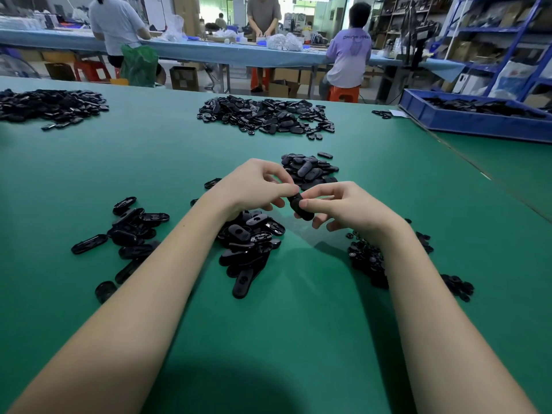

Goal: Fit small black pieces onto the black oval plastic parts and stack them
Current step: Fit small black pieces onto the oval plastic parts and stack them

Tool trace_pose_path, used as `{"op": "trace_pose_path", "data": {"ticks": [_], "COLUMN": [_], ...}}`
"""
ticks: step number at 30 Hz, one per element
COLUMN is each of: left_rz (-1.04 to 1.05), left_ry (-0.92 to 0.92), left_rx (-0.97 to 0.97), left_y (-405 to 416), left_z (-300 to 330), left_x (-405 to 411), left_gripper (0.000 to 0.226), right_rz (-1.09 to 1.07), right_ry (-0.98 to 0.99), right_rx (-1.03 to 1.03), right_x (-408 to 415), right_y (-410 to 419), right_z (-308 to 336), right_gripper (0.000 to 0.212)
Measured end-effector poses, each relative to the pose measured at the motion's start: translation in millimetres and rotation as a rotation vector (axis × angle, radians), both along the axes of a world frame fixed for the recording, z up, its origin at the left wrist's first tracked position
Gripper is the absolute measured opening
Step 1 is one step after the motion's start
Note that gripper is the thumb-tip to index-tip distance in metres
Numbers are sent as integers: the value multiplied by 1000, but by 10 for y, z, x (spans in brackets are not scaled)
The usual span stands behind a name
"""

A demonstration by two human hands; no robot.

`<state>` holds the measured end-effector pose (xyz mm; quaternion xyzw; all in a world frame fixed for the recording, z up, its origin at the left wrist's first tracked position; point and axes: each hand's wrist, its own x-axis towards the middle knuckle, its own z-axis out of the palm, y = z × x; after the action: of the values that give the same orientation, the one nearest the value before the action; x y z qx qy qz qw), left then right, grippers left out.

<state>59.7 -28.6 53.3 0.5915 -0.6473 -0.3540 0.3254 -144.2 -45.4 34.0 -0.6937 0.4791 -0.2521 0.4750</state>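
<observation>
Green table (298, 339), blue bin (466, 121) far right — shelving (493, 34), three workers behind.

Desk (89, 162): green mat surface, fills the foreground; a second green section abuts at right along a seam. Blue bin (478, 122) sits on the far right corner.

Behind: long bench (209, 50) with a light blue cover, running the width of the room. Three people at it, two standing, one seated on an orange stool (343, 94). A red stool (91, 70) and cardboard boxes (183, 78) stand under the bench; a green bag (139, 65) hangs near the left person.

Right wall: blue steel shelving (507, 28) loaded with cartons and bags. Far end: bright doorway or window, greenish daylight. Floor pale.
</observation>
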Motion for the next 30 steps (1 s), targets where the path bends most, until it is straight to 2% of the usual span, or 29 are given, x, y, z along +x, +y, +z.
{"op": "trace_pose_path", "data": {"ticks": [5,10,13,16,20,25,30], "left_rz": [-24,106,149,167,169,125,22], "left_ry": [-101,-244,-212,-148,-56,25,199], "left_rx": [-17,-102,-106,-74,-74,-65,31], "left_y": [15,-18,-33,-27,-17,-24,-23], "left_z": [15,14,7,-3,-34,-57,-92], "left_x": [59,54,59,73,79,65,18], "left_gripper": [7,11,12,11,4,9,13], "right_rz": [-13,-5,46,104,141,121,-6], "right_ry": [49,8,9,55,93,45,136], "right_rx": [74,126,122,150,199,229,110], "right_x": [114,273,294,298,238,164,110], "right_y": [10,45,82,115,116,109,32], "right_z": [-60,-73,-57,-16,101,131,72], "right_gripper": [20,37,52,57,48,16,13]}}
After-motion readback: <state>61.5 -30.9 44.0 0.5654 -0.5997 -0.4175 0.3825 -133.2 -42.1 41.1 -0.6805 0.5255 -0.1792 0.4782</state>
